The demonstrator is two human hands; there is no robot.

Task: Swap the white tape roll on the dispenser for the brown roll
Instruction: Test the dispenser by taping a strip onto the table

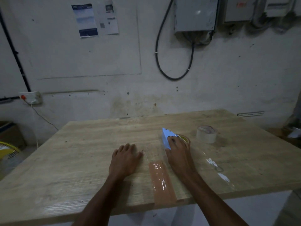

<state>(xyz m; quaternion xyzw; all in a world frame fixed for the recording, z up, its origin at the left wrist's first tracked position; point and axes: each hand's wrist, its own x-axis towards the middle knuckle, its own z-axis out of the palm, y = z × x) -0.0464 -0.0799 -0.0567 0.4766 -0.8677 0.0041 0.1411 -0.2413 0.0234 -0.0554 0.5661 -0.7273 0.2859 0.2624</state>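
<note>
A blue tape dispenser (166,137) lies on the wooden table (91,144), right of centre. My right hand (178,150) is closed over its near end. A roll with a yellowish core (184,138) sits in the dispenser, mostly hidden by my fingers. The white tape roll (206,134) stands loose on the table to the right of the dispenser. My left hand (125,156) rests flat on the table with fingers spread, left of the dispenser. A strip of brown tape (162,181) is stuck to the table from between my hands down to the front edge.
The table's front edge runs across the bottom. White marks and a small ring (218,168) lie on the table to the right of my right arm. A wall with a socket (30,97), cables and metal boxes stands behind. A yellow fan guard (8,150) sits at the left.
</note>
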